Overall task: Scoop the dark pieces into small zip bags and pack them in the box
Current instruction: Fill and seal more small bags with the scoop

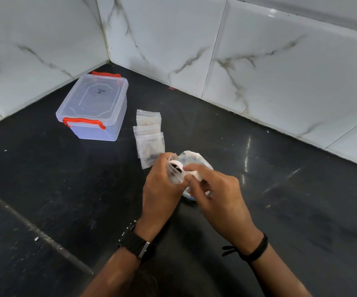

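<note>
My left hand (162,189) grips a small clear zip bag (174,175) by its open mouth. My right hand (214,191) pinches a white scoop (178,166) with dark pieces in its bowl, held at the bag's mouth. Under my hands lies a larger white bag (191,157), mostly hidden. Several small zip bags (149,136) lie on the black counter beyond my hands, and at least one holds dark pieces. The clear plastic box (95,108) with red latches stands farther back left, with its lid on.
The black counter (66,189) runs into a corner of white marble-look wall tiles (259,61) behind and on both sides. A pale seam crosses the counter at lower left. I wear a black watch on my left wrist and a black band on my right.
</note>
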Demonstrator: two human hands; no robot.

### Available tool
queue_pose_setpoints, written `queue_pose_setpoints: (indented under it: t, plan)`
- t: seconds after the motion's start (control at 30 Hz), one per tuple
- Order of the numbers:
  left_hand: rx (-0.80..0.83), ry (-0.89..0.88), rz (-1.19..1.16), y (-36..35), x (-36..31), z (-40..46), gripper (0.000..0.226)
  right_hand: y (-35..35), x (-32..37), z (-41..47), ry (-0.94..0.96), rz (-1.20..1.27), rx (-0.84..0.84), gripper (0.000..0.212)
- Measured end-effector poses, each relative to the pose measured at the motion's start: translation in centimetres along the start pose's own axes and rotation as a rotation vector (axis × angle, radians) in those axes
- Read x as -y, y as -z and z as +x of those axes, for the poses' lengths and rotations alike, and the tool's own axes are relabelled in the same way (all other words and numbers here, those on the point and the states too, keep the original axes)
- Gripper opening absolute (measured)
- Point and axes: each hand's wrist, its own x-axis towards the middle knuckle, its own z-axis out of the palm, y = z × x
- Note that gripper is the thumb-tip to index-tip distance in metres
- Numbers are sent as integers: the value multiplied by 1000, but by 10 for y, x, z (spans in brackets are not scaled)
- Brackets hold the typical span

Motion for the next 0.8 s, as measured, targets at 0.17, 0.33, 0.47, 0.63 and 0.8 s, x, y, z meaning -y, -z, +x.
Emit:
queue_pose_setpoints:
  t: [0.17, 0.33, 0.47, 0.63, 0.8]
  plan:
    - [-58, 24, -56, 3, -1, 2, 46, -4, -4, -5, 169, -271, 58, 38]
    - [-39, 48, -83, 2, 4, 0, 48, -2, -3, -3, 158, -214, 30, 37]
    - [-49, 35, -78, 3, 0, 0, 47, -4, -3, -6, 186, -193, -5, 35]
    - [-51, 38, -77, 3, 3, 1, 51, -6, -11, -9, 193, -178, -32, 34]
    - [-24, 87, -86, 3, 7, 0, 47, -3, -12, -6, -28, 202, -155, 20]
